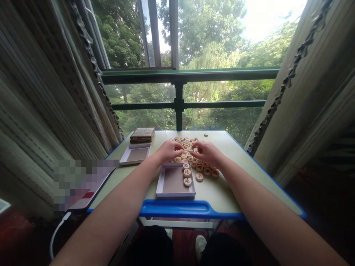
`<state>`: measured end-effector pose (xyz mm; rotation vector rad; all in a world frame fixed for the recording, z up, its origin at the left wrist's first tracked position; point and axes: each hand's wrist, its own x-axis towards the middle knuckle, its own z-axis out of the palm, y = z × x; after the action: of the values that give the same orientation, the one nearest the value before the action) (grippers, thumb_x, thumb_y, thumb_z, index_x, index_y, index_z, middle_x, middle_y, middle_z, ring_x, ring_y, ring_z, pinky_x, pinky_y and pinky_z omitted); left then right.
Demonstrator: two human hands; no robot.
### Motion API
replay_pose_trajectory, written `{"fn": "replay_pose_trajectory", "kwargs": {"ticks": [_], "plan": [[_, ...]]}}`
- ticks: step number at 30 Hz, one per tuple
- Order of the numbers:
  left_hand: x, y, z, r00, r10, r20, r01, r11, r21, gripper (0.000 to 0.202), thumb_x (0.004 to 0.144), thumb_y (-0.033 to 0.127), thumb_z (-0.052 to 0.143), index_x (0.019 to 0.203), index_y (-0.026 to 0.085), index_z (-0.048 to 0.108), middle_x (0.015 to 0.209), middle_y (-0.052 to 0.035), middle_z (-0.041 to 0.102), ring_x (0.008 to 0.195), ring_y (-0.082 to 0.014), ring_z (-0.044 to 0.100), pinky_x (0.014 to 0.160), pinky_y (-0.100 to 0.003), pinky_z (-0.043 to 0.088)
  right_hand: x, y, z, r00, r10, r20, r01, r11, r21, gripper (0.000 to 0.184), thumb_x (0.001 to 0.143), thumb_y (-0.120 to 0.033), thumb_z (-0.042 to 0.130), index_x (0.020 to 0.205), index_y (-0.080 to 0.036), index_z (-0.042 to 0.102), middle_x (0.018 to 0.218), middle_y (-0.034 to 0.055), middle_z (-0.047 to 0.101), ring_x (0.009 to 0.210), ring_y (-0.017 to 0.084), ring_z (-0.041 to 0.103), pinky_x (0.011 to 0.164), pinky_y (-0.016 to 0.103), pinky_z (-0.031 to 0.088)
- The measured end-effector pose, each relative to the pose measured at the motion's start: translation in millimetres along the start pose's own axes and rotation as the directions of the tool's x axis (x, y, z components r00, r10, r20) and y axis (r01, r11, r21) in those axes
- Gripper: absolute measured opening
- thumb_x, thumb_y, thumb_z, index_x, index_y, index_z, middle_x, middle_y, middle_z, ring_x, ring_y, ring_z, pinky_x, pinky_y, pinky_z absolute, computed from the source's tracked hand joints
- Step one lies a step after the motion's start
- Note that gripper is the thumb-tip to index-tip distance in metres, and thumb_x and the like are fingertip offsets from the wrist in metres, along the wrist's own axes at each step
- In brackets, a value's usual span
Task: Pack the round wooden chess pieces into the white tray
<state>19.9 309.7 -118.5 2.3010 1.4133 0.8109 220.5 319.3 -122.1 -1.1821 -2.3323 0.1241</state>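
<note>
Several round wooden chess pieces (191, 142) with red and black characters lie scattered across the middle of a pale green table (244, 173). My left hand (169, 150) rests over the left side of the pile, fingers curled and pinching at pieces. On the right side, my right hand (208, 153) does the same, fingertips pressed together on a piece I cannot make out. An open shallow box (173, 183) sits in front of my hands, with three pieces (187, 173) lined along its right side.
A second open box tray (135, 154) and a closed brown box (142, 135) stand at the back left. A phone with a white cable (85, 192) lies on the left edge. One stray piece (205, 135) sits near the window railing. Curtains hang on both sides.
</note>
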Motion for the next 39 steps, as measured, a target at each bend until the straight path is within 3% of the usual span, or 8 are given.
{"fn": "replay_pose_trajectory", "kwargs": {"ticks": [10, 13, 18, 23, 26, 30, 34, 39], "plan": [[-0.7, 1.2, -0.8, 0.994, 0.033, -0.104, -0.013, 0.983, 0.183, 0.024, 0.075, 0.026, 0.051, 0.080, 0.015, 0.072, 0.077, -0.0053, 0.069, 0.069, -0.0151, 0.059, 0.066, -0.023, 0.042, 2.1, 1.1, 2.6, 0.989, 0.107, 0.101, -0.102, 0.993, -0.052, 0.028, 0.073, -0.043, 0.060, 0.083, -0.017, 0.067, 0.063, 0.0017, 0.059, 0.055, 0.012, 0.048, 0.052, 0.023, 0.032], [-2.0, 8.5, -9.4, 0.978, -0.085, -0.191, 0.115, 0.982, 0.152, 0.027, 0.077, 0.030, 0.049, 0.078, 0.014, 0.071, 0.075, -0.0066, 0.069, 0.071, -0.0174, 0.060, 0.066, -0.025, 0.043, 1.9, -3.2, 1.5, 0.990, 0.086, 0.115, -0.081, 0.996, -0.048, 0.032, 0.074, -0.046, 0.059, 0.085, -0.018, 0.067, 0.064, 0.0021, 0.060, 0.057, 0.013, 0.049, 0.052, 0.023, 0.032], [-14.9, 28.8, -12.2, 0.948, -0.310, 0.067, 0.313, 0.949, -0.039, 0.039, 0.074, 0.039, 0.057, 0.101, 0.011, 0.064, 0.081, -0.0087, 0.069, 0.069, -0.0192, 0.062, 0.062, -0.027, 0.045, 1.5, 1.6, 0.7, 1.000, -0.009, 0.017, 0.010, 0.998, -0.056, 0.027, 0.077, -0.039, 0.056, 0.088, -0.018, 0.067, 0.061, 0.0014, 0.058, 0.055, 0.013, 0.048, 0.053, 0.024, 0.034], [-34.9, 40.5, -3.0, 0.970, -0.196, -0.143, 0.188, 0.980, -0.070, 0.048, 0.075, 0.043, 0.056, 0.113, 0.015, 0.059, 0.082, -0.0073, 0.068, 0.076, -0.0208, 0.061, 0.070, -0.030, 0.046, 1.0, -7.6, -10.8, 0.963, -0.064, -0.264, 0.061, 0.998, -0.019, 0.035, 0.079, -0.044, 0.052, 0.088, -0.014, 0.066, 0.056, 0.0022, 0.056, 0.051, 0.014, 0.048, 0.055, 0.026, 0.037], [-39.4, 37.5, -7.4, 0.956, -0.194, -0.220, 0.130, 0.953, -0.274, 0.033, 0.079, 0.032, 0.052, 0.103, 0.013, 0.063, 0.078, -0.0065, 0.067, 0.068, -0.0150, 0.060, 0.064, -0.025, 0.046, -1.8, -31.8, -24.5, 0.971, 0.011, -0.240, 0.023, 0.990, 0.137, 0.042, 0.078, -0.053, 0.050, 0.086, -0.014, 0.065, 0.054, 0.0016, 0.056, 0.047, 0.013, 0.048, 0.048, 0.025, 0.035], [-42.2, 34.8, -14.2, 0.923, -0.212, -0.321, 0.030, 0.872, -0.489, 0.025, 0.077, 0.026, 0.054, 0.094, 0.012, 0.065, 0.069, -0.0036, 0.063, 0.060, -0.0105, 0.055, 0.053, -0.020, 0.043, -17.0, -62.5, -37.4, 0.981, -0.026, -0.190, 0.061, 0.982, 0.181, 0.041, 0.075, -0.055, 0.053, 0.085, -0.017, 0.065, 0.051, -0.0006, 0.054, 0.046, 0.013, 0.047, 0.046, 0.025, 0.034], [-47.5, 44.7, -6.7, 0.906, -0.281, -0.317, -0.005, 0.741, -0.671, 0.021, 0.079, 0.023, 0.051, 0.088, 0.010, 0.065, 0.061, -0.0008, 0.059, 0.049, -0.0069, 0.047, 0.047, -0.018, 0.039, -43.1, -70.3, -34.0, 0.958, 0.030, -0.284, 0.049, 0.962, 0.268, 0.042, 0.075, -0.055, 0.053, 0.087, -0.016, 0.062, 0.051, -0.0012, 0.052, 0.047, 0.013, 0.048, 0.047, 0.025, 0.036], [-48.4, 59.5, 1.4, 0.972, -0.099, -0.215, -0.084, 0.704, -0.705, 0.025, 0.071, 0.031, 0.066, 0.084, 0.010, 0.066, 0.075, -0.0043, 0.065, 0.064, -0.0100, 0.057, 0.061, -0.022, 0.046, -57.2, -69.4, -28.9, 0.960, 0.102, -0.261, 0.000, 0.931, 0.365, 0.042, 0.079, -0.053, 0.049, 0.091, -0.015, 0.061, 0.048, -0.0024, 0.050, 0.044, 0.013, 0.046, 0.044, 0.026, 0.036]]}}
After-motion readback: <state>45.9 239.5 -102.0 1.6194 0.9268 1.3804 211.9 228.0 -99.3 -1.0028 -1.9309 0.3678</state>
